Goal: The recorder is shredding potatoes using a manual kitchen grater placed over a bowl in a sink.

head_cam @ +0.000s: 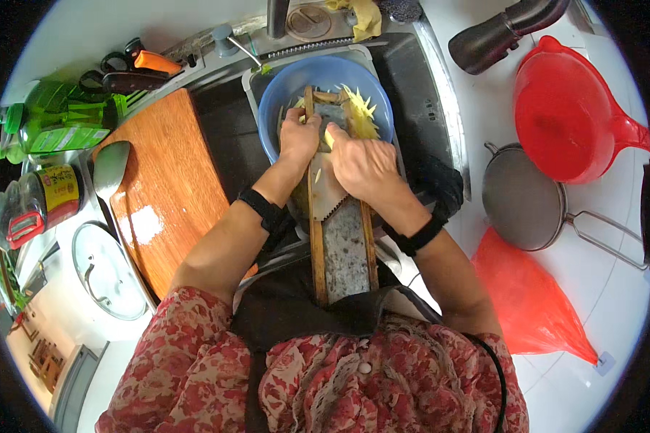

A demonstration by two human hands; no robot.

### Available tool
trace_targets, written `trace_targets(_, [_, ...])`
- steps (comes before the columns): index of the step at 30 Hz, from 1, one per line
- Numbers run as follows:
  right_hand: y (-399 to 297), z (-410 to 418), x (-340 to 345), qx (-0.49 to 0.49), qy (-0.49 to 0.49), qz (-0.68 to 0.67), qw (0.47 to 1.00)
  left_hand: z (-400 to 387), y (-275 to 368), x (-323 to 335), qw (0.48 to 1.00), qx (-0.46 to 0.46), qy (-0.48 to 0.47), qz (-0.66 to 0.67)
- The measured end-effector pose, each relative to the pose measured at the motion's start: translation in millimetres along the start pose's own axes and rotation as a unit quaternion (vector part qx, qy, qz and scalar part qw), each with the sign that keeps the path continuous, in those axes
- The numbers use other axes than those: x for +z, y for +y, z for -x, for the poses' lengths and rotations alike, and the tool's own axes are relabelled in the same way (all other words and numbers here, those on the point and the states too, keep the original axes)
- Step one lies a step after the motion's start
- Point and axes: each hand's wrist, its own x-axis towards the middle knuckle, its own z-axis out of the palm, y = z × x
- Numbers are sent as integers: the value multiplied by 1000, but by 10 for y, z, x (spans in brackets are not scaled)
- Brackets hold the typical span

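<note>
A wood-framed grater board [348,254] slants from my apron down into a blue plastic basin [274,97] in the sink. My left hand [299,136] grips the frame's left rail near its top. My right hand [363,165] presses a yellow piece of food [329,139] against the board with its fingers. Pale yellow shreds [362,111] lie in the basin, mostly to the right of the board. A metal blade plate with a toothed edge [323,187] crosses the board, with one small shred on it. My right hand hides part of this plate.
Left of the basin lies a wooden cutting board [162,157] with a metal spatula [111,169]. Beyond it are a glass lid [108,270], bottles [65,116] and a knife holder with scissors. At right sit a red colander [569,113], a mesh strainer [522,197] and a red plastic bag [525,295].
</note>
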Motion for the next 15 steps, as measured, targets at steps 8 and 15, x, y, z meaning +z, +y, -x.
trace_targets(8, [-446,899,-696,-23,-144,19,989,-60,-197,-98,999,-3,11,33])
trace_targets(15, [-44,210,-45,-24,-28,22,999,20,8,-27,999,-18,-10,40])
